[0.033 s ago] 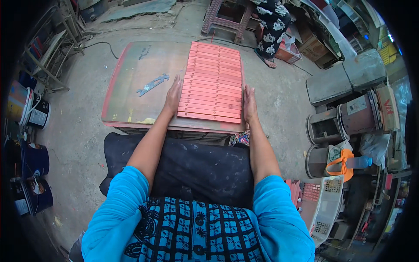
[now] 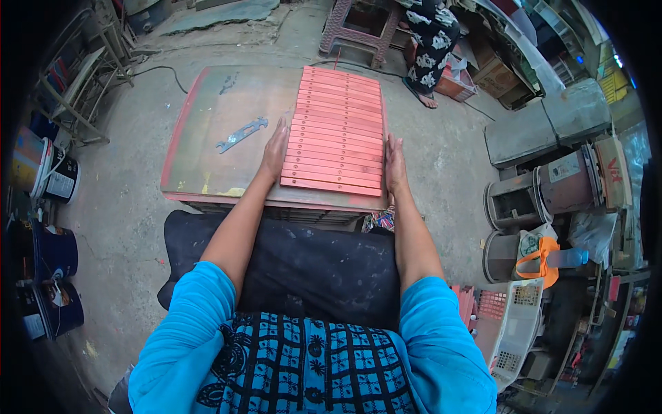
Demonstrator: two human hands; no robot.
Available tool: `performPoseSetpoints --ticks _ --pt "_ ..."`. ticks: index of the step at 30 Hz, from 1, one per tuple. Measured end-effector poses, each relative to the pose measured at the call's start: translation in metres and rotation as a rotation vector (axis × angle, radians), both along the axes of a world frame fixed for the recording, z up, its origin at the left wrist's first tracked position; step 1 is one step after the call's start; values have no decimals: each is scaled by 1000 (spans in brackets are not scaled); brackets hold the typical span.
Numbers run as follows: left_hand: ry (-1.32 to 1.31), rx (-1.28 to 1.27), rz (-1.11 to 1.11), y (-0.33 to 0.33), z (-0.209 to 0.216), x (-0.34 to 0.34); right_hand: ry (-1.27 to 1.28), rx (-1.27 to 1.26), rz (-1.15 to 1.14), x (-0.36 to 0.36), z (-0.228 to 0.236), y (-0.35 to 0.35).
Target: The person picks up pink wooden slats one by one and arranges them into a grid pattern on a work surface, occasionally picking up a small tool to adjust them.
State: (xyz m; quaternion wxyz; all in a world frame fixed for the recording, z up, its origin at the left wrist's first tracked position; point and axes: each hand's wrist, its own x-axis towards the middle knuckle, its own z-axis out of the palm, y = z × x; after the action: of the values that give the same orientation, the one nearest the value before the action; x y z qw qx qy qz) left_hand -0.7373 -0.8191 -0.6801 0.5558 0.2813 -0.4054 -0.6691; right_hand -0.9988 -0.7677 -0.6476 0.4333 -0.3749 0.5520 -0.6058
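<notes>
A row of red-painted wooden slats (image 2: 334, 131) lies packed side by side on a low worn table (image 2: 200, 165). Small dark holes run in two lines down the slats. My left hand (image 2: 275, 150) is held on edge along their left ends, fingers stretched out and nothing gripped. On the other side my right hand (image 2: 395, 164) stands upright by their right ends, fingers straight; whether its palm touches the wood I cannot tell. A flat grey metal wrench (image 2: 241, 134) with notched ends rests on the table to the left of my left hand.
Dark cloth (image 2: 317, 262) covers my lap against the table. Paint buckets (image 2: 55, 252) line the left side. To the right are a white plastic basket (image 2: 516, 331), an orange bag (image 2: 547, 262) and a grey padded block (image 2: 552, 124). Beyond the table, a person's foot (image 2: 426, 101) is near a plastic stool (image 2: 358, 31).
</notes>
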Motion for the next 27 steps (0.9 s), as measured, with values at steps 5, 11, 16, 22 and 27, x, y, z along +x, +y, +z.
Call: performPoseSetpoints --ticks 5,11,16,22,27 --pt "-422 -284 67 -13 -20 6 -19 -15 152 -4 -18 -19" --pt "-605 -292 89 -4 -5 9 105 62 185 4 -4 -12" --pt "-691 -409 43 24 5 35 418 105 327 -18 17 19" --pt "-1246 -473 -46 80 24 58 902 163 442 -21 24 87" --pt "-1541 -580 20 88 12 49 912 98 459 -9 -6 102"
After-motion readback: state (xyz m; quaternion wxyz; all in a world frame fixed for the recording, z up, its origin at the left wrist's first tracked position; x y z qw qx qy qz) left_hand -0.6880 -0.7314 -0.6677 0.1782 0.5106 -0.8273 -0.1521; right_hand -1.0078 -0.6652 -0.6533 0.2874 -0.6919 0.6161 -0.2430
